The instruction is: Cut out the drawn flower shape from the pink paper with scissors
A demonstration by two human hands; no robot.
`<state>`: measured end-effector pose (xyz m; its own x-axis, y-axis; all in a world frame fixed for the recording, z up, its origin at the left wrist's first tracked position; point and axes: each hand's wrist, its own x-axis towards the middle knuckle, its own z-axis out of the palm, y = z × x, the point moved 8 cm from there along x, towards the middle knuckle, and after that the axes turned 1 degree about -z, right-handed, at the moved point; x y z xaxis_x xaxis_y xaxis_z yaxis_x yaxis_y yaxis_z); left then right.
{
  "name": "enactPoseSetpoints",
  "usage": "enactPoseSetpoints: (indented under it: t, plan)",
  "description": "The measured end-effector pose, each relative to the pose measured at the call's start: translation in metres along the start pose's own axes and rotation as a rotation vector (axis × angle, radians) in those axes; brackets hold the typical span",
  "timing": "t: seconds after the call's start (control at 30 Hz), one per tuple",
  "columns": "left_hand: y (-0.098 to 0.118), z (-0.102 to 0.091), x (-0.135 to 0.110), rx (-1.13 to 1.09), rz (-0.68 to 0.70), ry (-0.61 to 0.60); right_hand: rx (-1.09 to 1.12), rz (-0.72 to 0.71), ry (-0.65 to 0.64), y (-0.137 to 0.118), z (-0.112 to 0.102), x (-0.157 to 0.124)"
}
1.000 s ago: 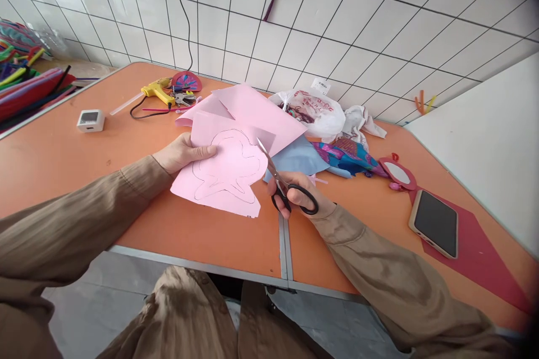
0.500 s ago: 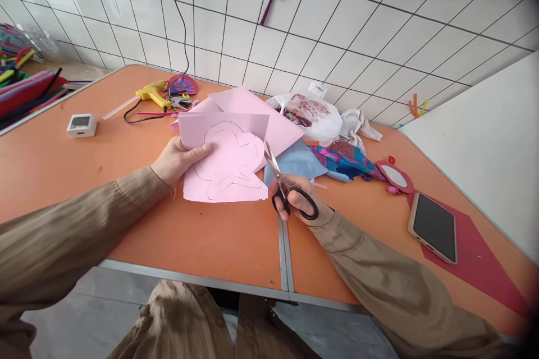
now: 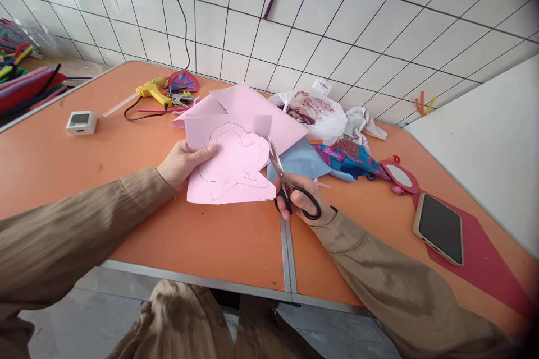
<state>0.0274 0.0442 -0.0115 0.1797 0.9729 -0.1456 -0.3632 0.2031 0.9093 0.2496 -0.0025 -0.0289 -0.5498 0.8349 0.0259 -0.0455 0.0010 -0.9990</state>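
Pink paper (image 3: 229, 171) has swung round vs 1 sec ago: bottom edge was slanted, now abt level. It's over the orange table (image 3: 219, 247), L hand (image 3: 183, 162) pinching its left side, thumb on top, fingers hidden. R hand (image 3: 307, 202), nearer its right edge, is curled round scissors (image 3: 278, 167). Paper's just left of 'em; blades point away & slightly left, can't tell if touching.

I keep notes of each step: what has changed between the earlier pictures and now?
Since the first picture, the pink sheet has turned: its lower right corner swung up, leaving the lower edge nearly level. Nothing was taken or let go: the left hand keeps the sheet, the right hand the scissors.
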Motion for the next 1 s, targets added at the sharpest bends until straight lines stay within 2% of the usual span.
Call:
enactPoseSetpoints:
  t: [0.2,0.5,0.8,0.93,1.0]
  plan:
    - [-0.003,0.002,-0.002,-0.038,-0.047,-0.024,0.04,0.025,-0.005,0.006,-0.003,-0.003]
    - [-0.01,0.001,0.003,-0.087,-0.211,-0.098,0.066,0.009,0.011,-0.001,0.003,-0.002]
    - [-0.009,0.0,0.003,-0.086,-0.179,-0.061,0.065,0.014,-0.016,0.003,0.002,-0.003]
    - [-0.002,0.0,0.002,-0.069,-0.087,-0.009,0.081,0.023,-0.052,0.006,0.005,-0.004]
    - [0.001,-0.001,0.0,-0.029,-0.038,0.028,0.076,-0.011,-0.013,0.003,0.004,-0.005]
